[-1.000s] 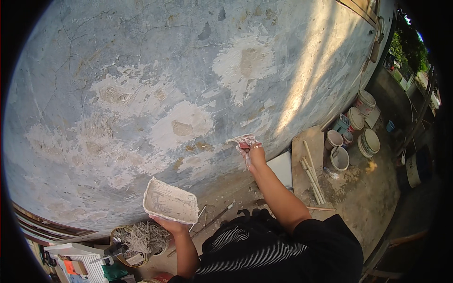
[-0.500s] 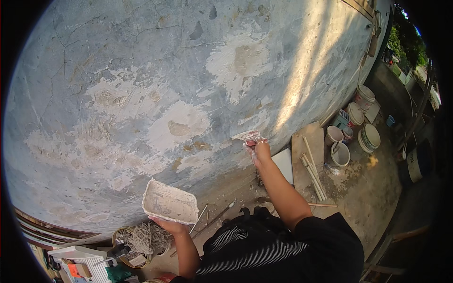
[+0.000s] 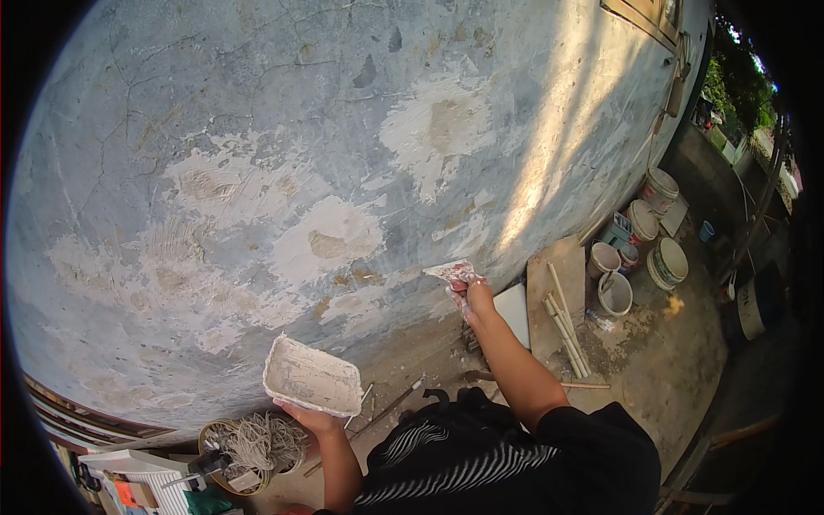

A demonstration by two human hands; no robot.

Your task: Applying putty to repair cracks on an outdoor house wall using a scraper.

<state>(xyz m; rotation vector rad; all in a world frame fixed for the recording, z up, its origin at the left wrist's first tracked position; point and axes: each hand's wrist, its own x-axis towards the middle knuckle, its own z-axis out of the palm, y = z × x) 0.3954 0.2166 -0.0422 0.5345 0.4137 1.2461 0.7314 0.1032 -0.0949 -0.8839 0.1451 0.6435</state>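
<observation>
My left hand [image 3: 311, 416] grips a rectangular tub [image 3: 312, 378] from beneath; its inside is smeared with whitish filler. In my right hand [image 3: 468, 296] is a putty knife [image 3: 450, 271] with a red handle, its wide blade coated with filler and pointing left. The blade is close to the lower part of the wall [image 3: 249, 112]; whether it touches I cannot tell. Rough pale patches of filler [image 3: 328, 240] spread over the blue-grey, cracked wall, left of and above the knife.
Several buckets [image 3: 614, 293] stand along the wall at right. Near them a board [image 3: 549, 275] leans, with pale sticks [image 3: 568, 335] by it. At lower left sits a basket of tangled cord [image 3: 266, 442] beside a white rack [image 3: 137, 468]. A rod [image 3: 386, 408] lies on the ground.
The view has tilted slightly upward, so the wall and buckets sit a little lower. Both hands keep hold of the tub and the putty knife; no clear new stroke shows on the wall.
</observation>
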